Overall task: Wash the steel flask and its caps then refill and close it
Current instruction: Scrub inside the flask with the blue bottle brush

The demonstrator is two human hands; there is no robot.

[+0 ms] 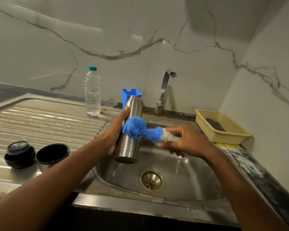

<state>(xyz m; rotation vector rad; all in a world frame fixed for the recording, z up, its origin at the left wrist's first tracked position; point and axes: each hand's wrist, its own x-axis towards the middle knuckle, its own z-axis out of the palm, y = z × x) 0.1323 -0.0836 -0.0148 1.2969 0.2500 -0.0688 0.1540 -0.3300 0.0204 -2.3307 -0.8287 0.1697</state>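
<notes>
My left hand (114, 130) grips the steel flask (129, 147) around its middle and holds it nearly upright over the sink basin (182, 172), mouth pointing away from me. My right hand (182, 140) pinches the white end of a blue bottle brush (137, 129), whose fluffy head presses against the flask's side. Two black caps stand on the draining board at the left: the inner stopper (18, 154) and the cup lid (53, 155), open side up.
A clear water bottle (92, 94) with a green cap stands behind the draining board (48, 119). A blue holder (131, 94) and the tap (163, 90) are at the back wall. A cream basket (222, 127) sits on the counter at the right. The drain (151, 180) lies below.
</notes>
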